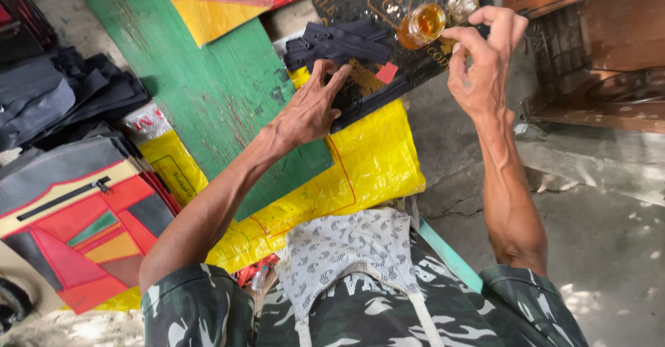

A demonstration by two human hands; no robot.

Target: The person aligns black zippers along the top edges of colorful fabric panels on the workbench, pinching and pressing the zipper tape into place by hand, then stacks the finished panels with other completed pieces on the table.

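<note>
My right hand [485,59] is raised at the upper right, its fingertips pinched on a small glass [422,23] of amber liquid. My left hand [312,108] lies flat with fingers spread on a black strip of material [367,101] that rests on a yellow plastic sack [374,160]. Just beyond the left fingers lies a bundle of black zippers [339,42]. A green wooden board [208,77] runs under my left forearm.
A patchwork bag [83,229] in red, cream and grey with a black zipper lies at the left, with dark fabric pieces [62,91] behind it. A brown wooden sewing-machine stand [596,42] sits at the upper right. Concrete floor [596,236] is at the right.
</note>
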